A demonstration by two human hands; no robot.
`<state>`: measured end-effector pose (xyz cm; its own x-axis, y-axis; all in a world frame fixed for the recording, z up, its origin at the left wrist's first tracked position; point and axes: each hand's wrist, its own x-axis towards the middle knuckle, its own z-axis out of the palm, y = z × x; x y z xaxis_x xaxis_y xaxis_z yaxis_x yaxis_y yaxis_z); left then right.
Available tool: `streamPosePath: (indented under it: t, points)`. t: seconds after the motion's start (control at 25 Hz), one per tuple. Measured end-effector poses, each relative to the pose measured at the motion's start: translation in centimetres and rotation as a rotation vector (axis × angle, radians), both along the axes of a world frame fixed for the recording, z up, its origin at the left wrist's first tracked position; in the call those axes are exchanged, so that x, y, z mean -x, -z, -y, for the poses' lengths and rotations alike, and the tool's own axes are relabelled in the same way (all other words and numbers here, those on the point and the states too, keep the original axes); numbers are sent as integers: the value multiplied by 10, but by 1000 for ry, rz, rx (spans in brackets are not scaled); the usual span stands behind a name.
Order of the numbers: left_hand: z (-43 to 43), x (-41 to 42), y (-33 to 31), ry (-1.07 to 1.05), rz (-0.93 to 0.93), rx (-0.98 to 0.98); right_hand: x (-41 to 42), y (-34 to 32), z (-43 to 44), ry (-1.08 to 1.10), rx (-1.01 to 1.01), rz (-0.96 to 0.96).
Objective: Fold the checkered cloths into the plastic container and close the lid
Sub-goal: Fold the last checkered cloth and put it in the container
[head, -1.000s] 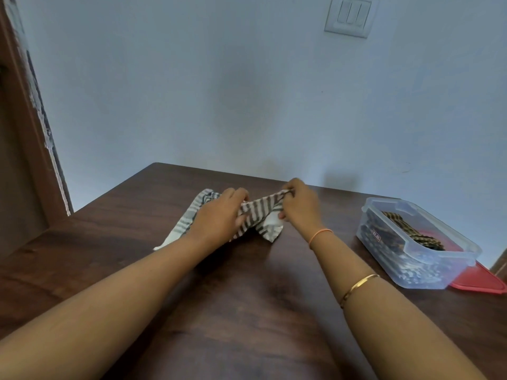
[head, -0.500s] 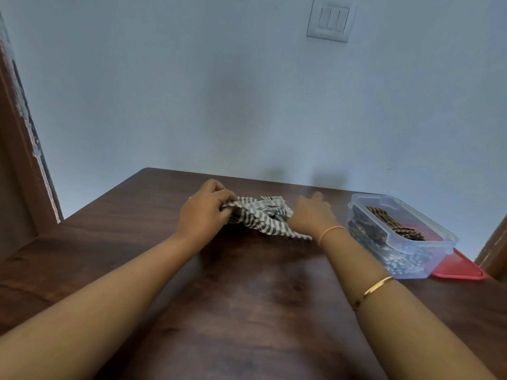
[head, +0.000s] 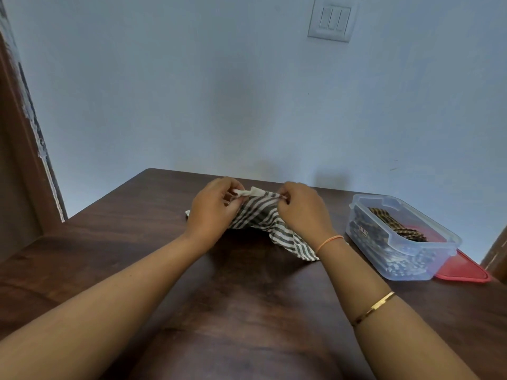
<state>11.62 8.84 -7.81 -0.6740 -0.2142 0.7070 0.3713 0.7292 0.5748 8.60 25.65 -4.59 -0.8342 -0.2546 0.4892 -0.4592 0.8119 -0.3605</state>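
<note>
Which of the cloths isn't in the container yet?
The grey-and-white cloth, pinched by the left hand and right hand; the brown cloth already lies in the container.

Counter (head: 247, 311): dark wood-grain surface, smooth, with a faint sheen. Checkered cloth (head: 260, 215): soft woven fabric, matt, creased. Plastic container (head: 406, 259): clear, glossy plastic holding a brown woven cloth (head: 395, 223). Lid (head: 466, 270): red plastic, smooth. Bangle (head: 375, 307): polished yellow metal. Wrist thread (head: 329, 241): orange, matt cord. Wall (head: 192, 91): matt paint. Switch plate (head: 332, 20): smooth white plastic.
</note>
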Motion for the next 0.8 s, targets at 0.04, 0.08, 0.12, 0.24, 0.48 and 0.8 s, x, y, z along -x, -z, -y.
streamPosePath:
  t: [0.04,0.08,0.12,0.24,0.48,0.8]
  points:
    - [-3,0,-1,41,2,-52,-3,-1,-1,-71,-11,21]
    - [-8,-1,-2,84,7,-98,-7,-1,1,-170,4,16]
    - [-13,-2,-4,120,15,-132,-11,-2,4,-257,43,-15]
    - [-24,-5,-9,196,5,-186,-16,-9,6,-318,145,-108]
    - [-21,-9,-9,262,-16,-43,-13,-15,-2,-297,371,73]
    - [-20,4,-14,217,33,-261,-10,-16,-7,-332,577,203]
